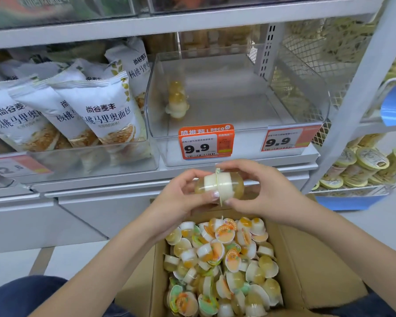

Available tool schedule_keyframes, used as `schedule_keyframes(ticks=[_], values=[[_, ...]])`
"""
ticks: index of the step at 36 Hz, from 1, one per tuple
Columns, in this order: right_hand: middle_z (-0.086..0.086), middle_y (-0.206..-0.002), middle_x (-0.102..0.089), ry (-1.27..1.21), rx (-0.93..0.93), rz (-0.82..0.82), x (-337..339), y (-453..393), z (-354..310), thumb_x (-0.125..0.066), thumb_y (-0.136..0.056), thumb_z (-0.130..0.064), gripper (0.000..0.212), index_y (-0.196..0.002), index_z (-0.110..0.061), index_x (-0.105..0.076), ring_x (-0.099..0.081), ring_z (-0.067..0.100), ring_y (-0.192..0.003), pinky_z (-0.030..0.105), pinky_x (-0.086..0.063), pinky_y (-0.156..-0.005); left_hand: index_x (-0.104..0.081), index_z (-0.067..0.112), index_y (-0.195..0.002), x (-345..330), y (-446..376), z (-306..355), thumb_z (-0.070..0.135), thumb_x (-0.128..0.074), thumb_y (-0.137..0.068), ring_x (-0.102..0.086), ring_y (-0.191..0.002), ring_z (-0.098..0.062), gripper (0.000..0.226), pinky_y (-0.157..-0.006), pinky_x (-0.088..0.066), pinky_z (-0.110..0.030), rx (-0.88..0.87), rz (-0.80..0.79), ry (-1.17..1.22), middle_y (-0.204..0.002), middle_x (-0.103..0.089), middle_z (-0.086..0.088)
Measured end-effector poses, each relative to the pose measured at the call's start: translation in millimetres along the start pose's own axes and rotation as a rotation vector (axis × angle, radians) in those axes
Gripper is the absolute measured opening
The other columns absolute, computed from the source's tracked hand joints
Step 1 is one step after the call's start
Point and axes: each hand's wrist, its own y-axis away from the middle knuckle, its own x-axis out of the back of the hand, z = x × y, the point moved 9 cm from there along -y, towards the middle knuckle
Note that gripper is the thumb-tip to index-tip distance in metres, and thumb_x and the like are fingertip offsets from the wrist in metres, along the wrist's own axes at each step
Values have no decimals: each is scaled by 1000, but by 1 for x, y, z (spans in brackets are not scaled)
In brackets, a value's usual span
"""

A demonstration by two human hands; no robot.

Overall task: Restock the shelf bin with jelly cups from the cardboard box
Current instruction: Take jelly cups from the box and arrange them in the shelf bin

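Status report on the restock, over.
Both hands, left hand and right hand, grip paired jelly cups. Shelf bin nearly bare. Path clear.

cardboard box [293,282]: near end cut off by bottom edge | top-shelf goods [32,10]: blurred, unidentifiable

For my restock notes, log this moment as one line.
both hands hold two jelly cups lid-to-lid | bin nearly empty | box full
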Motion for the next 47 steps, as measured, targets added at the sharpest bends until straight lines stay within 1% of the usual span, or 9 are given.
schedule_keyframes(ticks=[4,11,17,21,27,30,36,44,47], values=[[-13,-114,-63,-177,-45,-23,-4,-4,6,-76,-75,-5,54,-120,-31,-61,-61,9,-106,28,-58,-77,-56,5,-116,-5,-1,-3,7,-70,-75,-68,-93,-24,43,-83,-57,-35,33,-25,197,-105,-69,-12],[-4,-122,-60,-320,-67,-122,-15,-4,7,-77,-75,-1,62,-127,-28,-55,-62,11,-109,32,-57,-83,-57,3,-123,-3,-2,-12,14,-68,-72,-61,-111,-36,53,-87,-55,-41,87,25,385,-120,-62,-23],[-12,-118,-58,-226,-42,-37,-16,-2,8,-84,-69,-11,67,-125,-32,-54,-58,10,-109,31,-58,-82,-63,5,-110,-7,2,-10,15,-68,-76,-69,-92,-23,36,-69,-58,-27,101,14,346,-104,-69,-17],[-10,-116,-60,-201,-50,-15,-15,-3,9,-86,-66,-15,63,-121,-31,-58,-59,10,-106,32,-58,-80,-62,4,-113,-9,2,-11,11,-71,-78,-68,-94,-24,37,-72,-58,-28,106,-17,337,-107,-69,-17],[-10,-119,-58,-172,-35,-42,-18,-4,5,-85,-67,-16,64,-123,-32,-56,-59,8,-107,29,-57,-82,-59,2,-115,-9,1,-11,12,-77,-70,-68,-92,-28,49,-75,-58,-33,92,4,302,-108,-68,-21],[-10,-122,-57,-154,-8,-71,-20,-5,2,-85,-68,-17,68,-126,-33,-52,-58,9,-108,25,-55,-83,-57,-2,-118,-9,0,-12,14,-69,-74,-67,-98,-32,49,-77,-58,-35,107,-16,355,-109,-67,-24],[-19,-121,-57,35,54,-34,-17,-5,-3,-86,-67,-27,68,-125,-36,-52,-52,-3,-111,7,-40,-87,-60,-1,-116,-10,-1,-16,15,-68,-73,-68,-89,-24,47,-79,-58,-34,143,-46,323,-103,-69,-19],[-22,-117,-58,24,63,-14,-12,-7,-5,-86,-66,-27,62,-119,-35,-56,-53,1,-112,12,-43,-88,-69,7,-101,-14,0,-16,16,-74,-75,-68,-87,-24,28,-79,-58,-34,170,-95,357,-101,-69,-17],[-19,-116,-59,19,76,10,-9,-10,-8,-87,-63,-27,61,-115,-35,-56,-54,1,-110,11,-43,-87,-67,7,-108,-16,-1,-11,26,-82,-66,-67,-93,-24,48,-83,-57,-35,158,-136,341,-105,-69,-17]])
